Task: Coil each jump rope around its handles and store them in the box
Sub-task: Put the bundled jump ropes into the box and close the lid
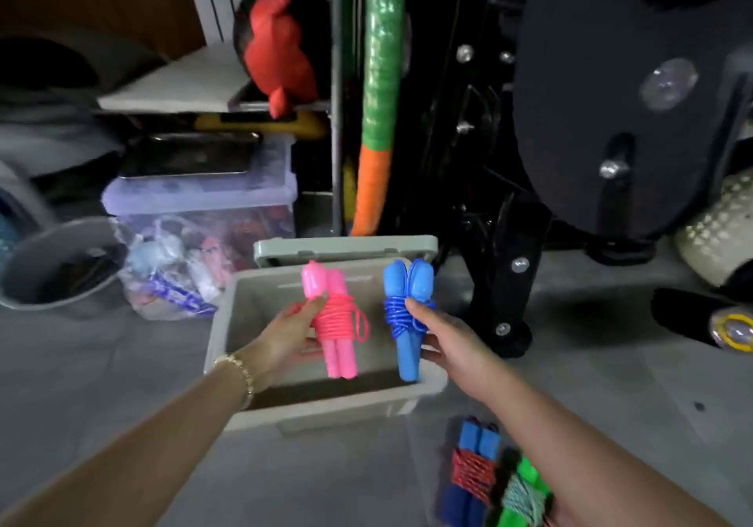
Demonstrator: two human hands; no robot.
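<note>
Left forearm (142, 445) bare, enters at lower left of frame and runs diagonally up to centre. Left grip (285, 337) holds the pink jump rope (336, 323) upright, with the thumb across the front of it and fingers curled behind. Right forearm (570, 437) bare, enters at lower right and angles up-left to centre. Right grip (448, 341) holds the blue jump rope (405, 323) upright, with one fingertip on its coil and the other fingers wrapped behind the lower handles. Grips are level, side by side, not touching.
</note>
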